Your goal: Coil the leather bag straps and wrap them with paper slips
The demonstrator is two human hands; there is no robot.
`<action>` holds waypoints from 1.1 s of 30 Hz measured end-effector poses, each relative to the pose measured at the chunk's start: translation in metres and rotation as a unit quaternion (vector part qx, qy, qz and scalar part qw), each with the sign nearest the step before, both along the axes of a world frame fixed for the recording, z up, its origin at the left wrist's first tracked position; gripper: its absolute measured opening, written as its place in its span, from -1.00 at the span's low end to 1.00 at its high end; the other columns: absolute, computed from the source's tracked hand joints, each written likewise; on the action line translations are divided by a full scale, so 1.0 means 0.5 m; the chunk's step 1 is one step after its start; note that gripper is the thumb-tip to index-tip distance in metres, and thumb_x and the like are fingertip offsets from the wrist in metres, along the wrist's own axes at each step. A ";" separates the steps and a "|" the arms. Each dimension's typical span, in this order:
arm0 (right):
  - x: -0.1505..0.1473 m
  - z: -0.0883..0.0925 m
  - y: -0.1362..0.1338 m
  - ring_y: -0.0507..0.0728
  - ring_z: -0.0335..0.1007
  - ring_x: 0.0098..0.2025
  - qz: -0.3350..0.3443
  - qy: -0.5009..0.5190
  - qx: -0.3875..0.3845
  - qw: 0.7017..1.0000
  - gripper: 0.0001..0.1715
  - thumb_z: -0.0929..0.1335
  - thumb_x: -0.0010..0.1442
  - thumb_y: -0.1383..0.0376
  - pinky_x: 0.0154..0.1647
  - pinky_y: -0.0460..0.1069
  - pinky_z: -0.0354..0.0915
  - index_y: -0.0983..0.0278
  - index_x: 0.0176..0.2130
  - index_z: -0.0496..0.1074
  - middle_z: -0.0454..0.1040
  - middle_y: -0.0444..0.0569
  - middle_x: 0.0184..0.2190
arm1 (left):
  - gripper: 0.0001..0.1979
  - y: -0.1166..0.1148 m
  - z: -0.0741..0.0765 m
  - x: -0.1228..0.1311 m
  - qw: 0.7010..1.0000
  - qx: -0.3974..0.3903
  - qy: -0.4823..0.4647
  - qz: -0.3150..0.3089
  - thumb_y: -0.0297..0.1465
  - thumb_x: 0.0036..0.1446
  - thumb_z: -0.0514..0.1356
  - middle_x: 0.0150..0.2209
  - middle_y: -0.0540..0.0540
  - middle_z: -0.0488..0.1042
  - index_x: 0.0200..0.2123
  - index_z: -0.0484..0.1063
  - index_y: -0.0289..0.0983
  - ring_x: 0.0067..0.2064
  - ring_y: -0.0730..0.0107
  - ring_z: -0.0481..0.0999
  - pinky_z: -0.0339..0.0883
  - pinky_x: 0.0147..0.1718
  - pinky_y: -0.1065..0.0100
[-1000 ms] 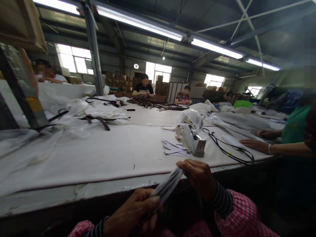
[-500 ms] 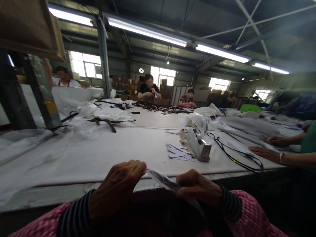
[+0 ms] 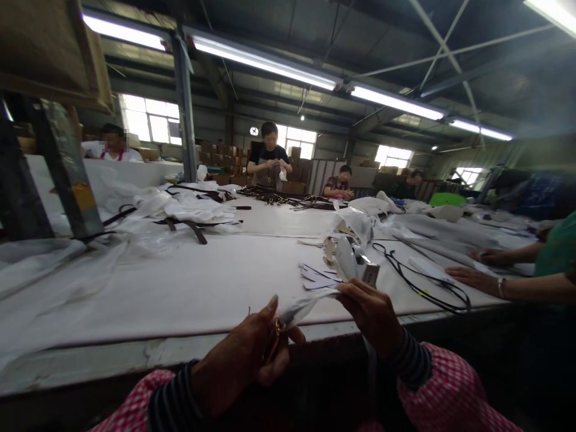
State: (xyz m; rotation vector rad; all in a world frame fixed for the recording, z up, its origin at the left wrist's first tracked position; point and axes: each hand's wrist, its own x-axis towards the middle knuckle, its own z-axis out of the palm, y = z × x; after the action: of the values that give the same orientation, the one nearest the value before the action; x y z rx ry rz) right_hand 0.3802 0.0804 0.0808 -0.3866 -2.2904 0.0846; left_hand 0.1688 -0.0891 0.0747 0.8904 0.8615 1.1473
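Observation:
A strip wrapped in thin, whitish, see-through sheet (image 3: 303, 307) stretches between my two hands above the table's front edge. At its left end, my left hand (image 3: 245, 354) is turned palm inward with the fingers curled around it and the thumb pointing up. A gold-coloured metal piece (image 3: 276, 329), perhaps a buckle or chain, shows between those fingers. My right hand (image 3: 371, 309) pinches the other end between thumb and fingers, and a pale tail hangs below it. Just beyond my right hand stands a tape dispenser (image 3: 348, 258), partly covered by it, beside white paper strips (image 3: 318, 277).
Black cords (image 3: 420, 279) lie to the right, near a co-worker's hand (image 3: 474, 280). Plastic sheets and dark straps (image 3: 195, 227) are heaped at the left, by a metal post (image 3: 76, 174). More dark straps (image 3: 288, 197) lie farther back, where several people work.
My left hand has rolled from knuckles-up to palm inward and moved right and down, uncovering the gold-coloured piece. My right hand has risen, still pinching the wrapped strip.

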 end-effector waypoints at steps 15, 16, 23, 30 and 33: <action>-0.020 -0.050 0.017 0.08 0.42 -0.32 0.037 -0.066 -0.069 0.995 -0.78 0.27 0.41 0.23 -0.27 -0.07 0.30 0.25 -0.20 0.48 0.48 -0.05 -0.37 | -0.60 0.004 0.012 -0.019 0.991 0.015 0.121 0.048 -0.09 0.29 0.15 -0.65 0.11 0.20 -0.37 0.43 -0.34 -0.61 0.59 0.00 -0.16 -0.58 0.43; -0.018 -0.057 0.014 0.08 0.43 -0.33 0.038 -0.082 -0.079 0.993 -0.77 0.28 0.40 0.22 -0.28 -0.07 0.30 0.25 -0.20 0.48 0.49 -0.06 -0.38 | -0.60 0.003 0.017 -0.022 0.991 0.016 0.124 0.052 -0.09 0.29 0.15 -0.65 0.11 0.19 -0.38 0.42 -0.33 -0.60 0.59 0.00 -0.16 -0.58 0.44; 0.010 -0.060 0.003 0.12 0.44 -0.32 0.015 -0.032 -0.041 0.999 -0.75 0.23 0.42 0.24 -0.27 -0.03 0.30 0.26 -0.20 0.46 0.51 -0.02 -0.37 | -0.53 -0.007 -0.050 0.001 0.995 -0.075 0.058 -0.044 0.01 0.18 0.20 -0.74 0.12 0.18 -0.38 0.50 -0.34 -0.73 0.62 -0.03 -0.25 -0.69 0.43; 0.009 -0.049 0.003 0.14 0.45 -0.29 0.019 0.025 -0.116 0.993 -0.74 0.23 0.41 0.22 -0.22 0.00 0.30 0.24 -0.17 0.47 0.52 -0.02 -0.34 | -0.56 0.000 0.024 0.047 1.000 -0.021 0.002 -0.012 -0.04 0.20 0.22 -0.71 0.02 0.35 -0.40 0.50 -0.35 -0.72 0.59 0.21 -0.08 -0.70 0.51; -0.025 -0.076 -0.037 0.09 0.41 -0.42 0.062 0.043 -0.272 0.959 -0.61 0.23 0.40 0.09 -0.35 -0.03 0.29 0.25 -0.32 0.44 0.46 -0.07 -0.48 | -0.64 0.021 0.082 0.057 0.992 0.094 0.000 0.089 -0.13 0.27 0.20 -0.66 0.00 0.43 -0.34 0.49 -0.33 -0.69 0.58 0.32 0.06 -0.66 0.54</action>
State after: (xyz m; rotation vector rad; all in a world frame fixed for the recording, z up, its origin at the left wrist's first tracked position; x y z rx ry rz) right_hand 0.3679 0.0620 0.0429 -0.5044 -2.1751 0.7909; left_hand 0.1973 -0.0787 0.1158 0.9815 0.8563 1.4015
